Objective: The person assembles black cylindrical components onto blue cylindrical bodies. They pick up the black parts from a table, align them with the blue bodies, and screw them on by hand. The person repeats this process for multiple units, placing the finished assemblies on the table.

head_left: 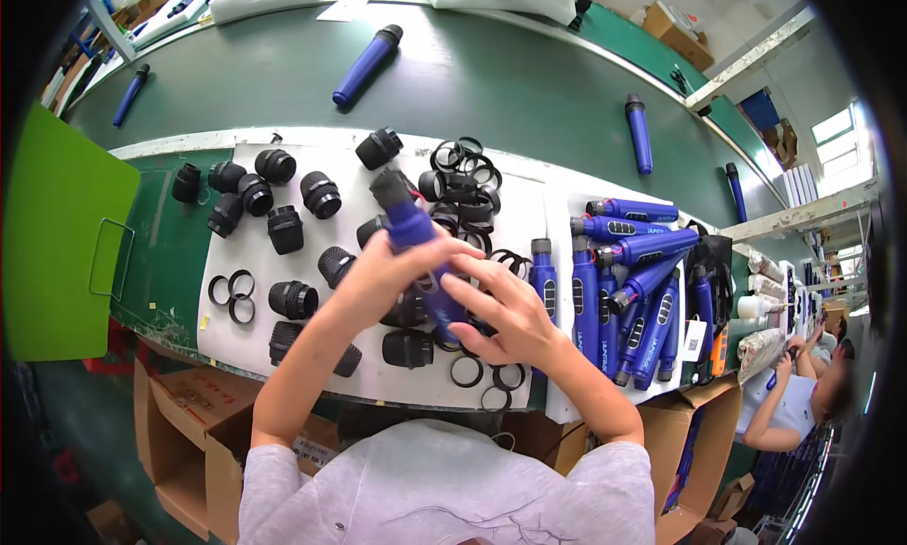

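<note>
A blue microphone handle [412, 227] with a black threaded top is held tilted above the white work mat, its top end pointing away from me. My left hand [395, 269] is wrapped around the middle of the handle. Around the lower end, the thumb and fingers of my right hand [515, 316] are bent, and some of the handle is hidden between both hands. Black microphone heads [321, 195] lie scattered to the left and under my hands. Black rings [463, 188] are heaped just beyond, with a few more rings [466, 371] near the mat's front edge.
Several blue microphone handles [652, 250] are piled at the right. More microphones [368, 66] lie spaced along the green belt [491, 82] ahead. A bright green bin [71, 233] stands at the left, cardboard boxes [189, 451] below the table, and a co-worker [779, 403] sits far right.
</note>
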Available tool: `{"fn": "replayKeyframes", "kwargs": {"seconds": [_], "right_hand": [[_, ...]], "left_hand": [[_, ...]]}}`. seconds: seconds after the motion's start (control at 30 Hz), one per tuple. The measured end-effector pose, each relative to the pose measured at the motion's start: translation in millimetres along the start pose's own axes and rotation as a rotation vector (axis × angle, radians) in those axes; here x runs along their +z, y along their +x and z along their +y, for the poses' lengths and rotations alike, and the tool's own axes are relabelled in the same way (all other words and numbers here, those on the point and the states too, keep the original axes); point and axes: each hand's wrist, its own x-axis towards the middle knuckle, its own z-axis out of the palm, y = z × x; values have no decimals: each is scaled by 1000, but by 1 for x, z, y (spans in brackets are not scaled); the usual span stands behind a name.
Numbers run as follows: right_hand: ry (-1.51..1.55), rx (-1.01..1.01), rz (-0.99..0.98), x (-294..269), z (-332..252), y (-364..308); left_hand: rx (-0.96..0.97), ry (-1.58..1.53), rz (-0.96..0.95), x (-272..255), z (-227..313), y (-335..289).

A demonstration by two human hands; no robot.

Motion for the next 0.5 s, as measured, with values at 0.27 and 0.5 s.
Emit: {"fn": "replayKeyframes", "kwargs": {"seconds": [0.27,0.5], "right_hand": [[-49,80,153,-2,11,-6],[85,-186,-351,27,-50,-11]], "left_hand": [[195,-207,125,-40,17,10],[304,-388,49,-56,12,8]]}}
